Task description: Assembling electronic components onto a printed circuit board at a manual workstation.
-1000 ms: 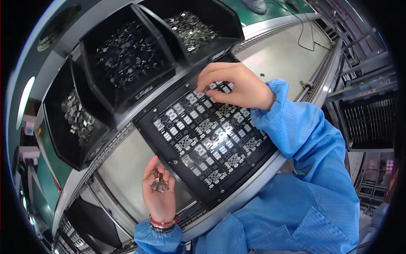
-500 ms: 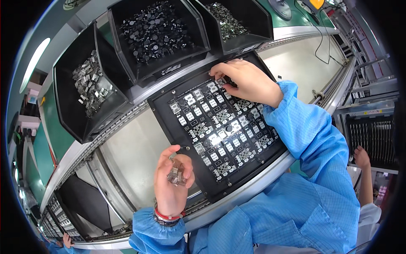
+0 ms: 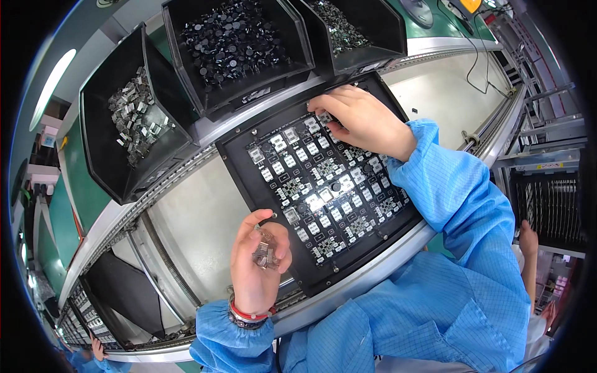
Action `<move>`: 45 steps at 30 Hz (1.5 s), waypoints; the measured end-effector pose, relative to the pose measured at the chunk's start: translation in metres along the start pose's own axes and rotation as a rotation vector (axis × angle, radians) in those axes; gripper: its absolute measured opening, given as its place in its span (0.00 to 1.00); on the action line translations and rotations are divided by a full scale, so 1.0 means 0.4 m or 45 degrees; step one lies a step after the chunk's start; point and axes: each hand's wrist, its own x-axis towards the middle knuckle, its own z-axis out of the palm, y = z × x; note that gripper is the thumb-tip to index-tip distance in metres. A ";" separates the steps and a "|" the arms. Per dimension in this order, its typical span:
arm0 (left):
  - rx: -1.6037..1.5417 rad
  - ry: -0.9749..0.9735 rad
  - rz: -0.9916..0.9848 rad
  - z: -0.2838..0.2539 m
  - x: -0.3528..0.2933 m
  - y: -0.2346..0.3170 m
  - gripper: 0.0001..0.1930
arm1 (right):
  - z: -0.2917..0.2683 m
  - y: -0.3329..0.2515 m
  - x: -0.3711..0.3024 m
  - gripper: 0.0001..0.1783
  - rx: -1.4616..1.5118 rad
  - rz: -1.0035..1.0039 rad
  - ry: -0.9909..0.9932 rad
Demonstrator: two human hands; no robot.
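Note:
My left hand is palm up at the near left side of a black frame, its fingers curled round a cluster of small silvery metal parts. A panel of circuit boards lies in the frame, covered with rows of small pale and metallic components. Over the panel's far edge is my right hand, thumb and fingers bent close together at the board. Whatever its fingertips pinch is too hidden to name.
Beyond the frame stand three black bins: a left bin of silvery metal parts, a middle bin of dark round parts, and a right bin of small parts. Metal rails flank the frame. Another person's hand is at right, near a slotted rack.
My left hand has shifted slightly to the right with the metal parts still in it. The right hand stays at nearly the same spot on the board. The other person's hand at right moved slightly.

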 end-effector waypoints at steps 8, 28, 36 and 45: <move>0.001 -0.032 0.014 0.015 0.002 -0.012 0.17 | -0.007 0.002 -0.009 0.22 -0.042 -0.040 0.037; 0.073 -0.082 -0.068 0.065 0.005 -0.030 0.19 | -0.018 -0.001 -0.032 0.18 0.070 0.081 0.187; 0.155 -0.374 -0.046 0.061 0.005 -0.045 0.27 | -0.072 -0.161 -0.068 0.18 0.912 -0.217 -0.104; 0.435 -0.262 0.072 0.099 -0.027 -0.067 0.34 | -0.036 -0.225 -0.115 0.16 1.031 -0.363 -0.073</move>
